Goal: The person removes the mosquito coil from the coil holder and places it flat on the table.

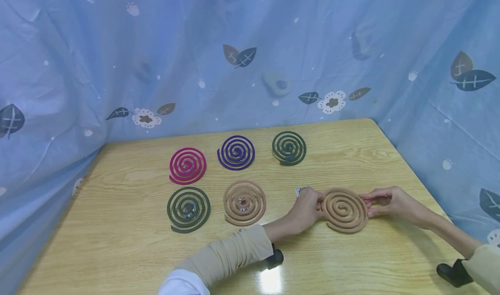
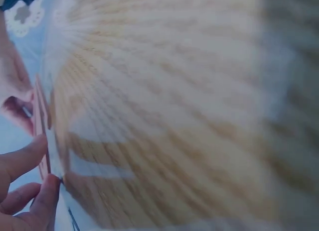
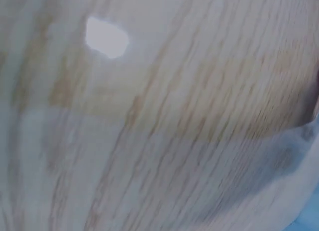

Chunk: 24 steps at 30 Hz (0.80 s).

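- Two bare hands share one tan mosquito coil [image 1: 343, 207], at the table's right side; whether it clears the wood is hard to tell.
- Left hand [image 1: 304, 211]: finger and thumb pinch the near-left rim, a silvery piece [image 1: 299, 191] just beside.
- Right hand [image 1: 394, 206]: fingertips and thumb pinch the opposite rim, presumably because a thin, brittle-looking spiral needs support both sides.
- Its turns look tightly packed, perhaps two nested coils.
- Five loose-turned coils lie spaced apart, probably so none snag: magenta coil [image 1: 188, 165], purple coil [image 1: 236, 152] and rear green coil [image 1: 289, 149] behind; front green coil [image 1: 189, 208] and second tan coil [image 1: 264, 203] nearer.
- Shiny metal [image 1: 243, 203] shows at the second tan coil's centre, perhaps a stand.
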Motion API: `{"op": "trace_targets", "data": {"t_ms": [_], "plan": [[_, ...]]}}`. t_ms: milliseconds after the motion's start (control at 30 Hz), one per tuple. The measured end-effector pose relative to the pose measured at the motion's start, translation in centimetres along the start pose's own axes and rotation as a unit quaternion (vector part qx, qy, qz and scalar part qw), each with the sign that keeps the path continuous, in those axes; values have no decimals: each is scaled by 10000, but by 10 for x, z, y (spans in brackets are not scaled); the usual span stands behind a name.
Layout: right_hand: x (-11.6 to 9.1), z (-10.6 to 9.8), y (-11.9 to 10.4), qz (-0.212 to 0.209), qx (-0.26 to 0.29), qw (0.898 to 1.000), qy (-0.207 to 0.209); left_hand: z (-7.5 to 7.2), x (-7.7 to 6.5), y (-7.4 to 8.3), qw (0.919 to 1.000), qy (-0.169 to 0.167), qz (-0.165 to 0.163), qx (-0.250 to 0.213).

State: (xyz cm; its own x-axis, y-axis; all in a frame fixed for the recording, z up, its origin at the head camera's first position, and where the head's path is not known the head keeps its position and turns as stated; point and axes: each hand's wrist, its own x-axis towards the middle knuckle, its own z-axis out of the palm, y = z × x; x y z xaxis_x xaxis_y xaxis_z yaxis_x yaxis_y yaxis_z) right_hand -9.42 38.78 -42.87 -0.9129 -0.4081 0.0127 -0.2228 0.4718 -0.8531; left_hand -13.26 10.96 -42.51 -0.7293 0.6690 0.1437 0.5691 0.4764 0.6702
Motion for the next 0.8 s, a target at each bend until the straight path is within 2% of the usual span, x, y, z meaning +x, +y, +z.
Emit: {"op": "trace_targets", "data": {"t_ms": [133,233,367,500,667,800], "plan": [[2,-2,-1,-83,23,10000,-23,-1,1,-2,10000,7,53,-80],[2,-3,0,-120,175,9996,-159,0,1,-4,9995,-21,-18,-313],[3,-4,0,-51,172,9994,-300,-1,1,-6,9989,-101,-28,-453],[5,-3,-1,-80,194,9990,-404,-2,3,-9,9991,-142,67,-388],[8,-4,1,-224,423,9975,-518,-1,6,-11,9989,-167,-68,-424],[11,-4,4,-440,495,9960,-606,0,7,-11,9989,-175,-31,-423]]}}
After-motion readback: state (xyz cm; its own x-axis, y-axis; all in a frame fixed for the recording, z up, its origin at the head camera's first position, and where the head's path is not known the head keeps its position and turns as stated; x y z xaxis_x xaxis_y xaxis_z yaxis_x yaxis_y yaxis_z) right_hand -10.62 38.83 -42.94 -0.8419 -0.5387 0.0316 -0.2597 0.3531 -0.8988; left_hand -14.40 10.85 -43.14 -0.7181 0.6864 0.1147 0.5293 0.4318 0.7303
